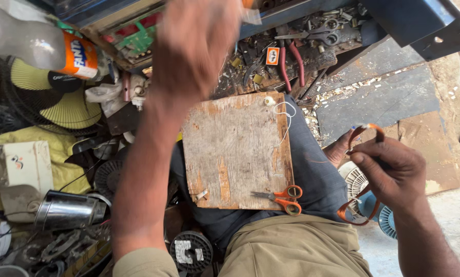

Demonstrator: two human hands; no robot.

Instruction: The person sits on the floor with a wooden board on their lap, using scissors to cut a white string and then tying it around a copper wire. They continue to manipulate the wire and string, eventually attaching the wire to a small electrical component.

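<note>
My right hand [391, 172] is closed around a looped bundle of orange copper wire [364, 169] at the right, above my knee. My left hand [194, 46] is raised high toward the cluttered bench, blurred, fingers together; whether it holds anything is unclear. A worn wooden board [235, 149] lies on my lap between the arms. Small orange-handled scissors [286, 197] rest on the board's near right corner. A thin white thread [286, 120] with a small white spool [269, 101] lies at the board's far right corner.
Red-handled pliers [291, 64] and grey scissors [322, 33] lie on the bench beyond the board. At the left are a yellow fan blade [66, 105], an orange bottle [78, 54], a metal can [68, 210] and a black spool [191, 251]. A white fan part [355, 182] sits by my right knee.
</note>
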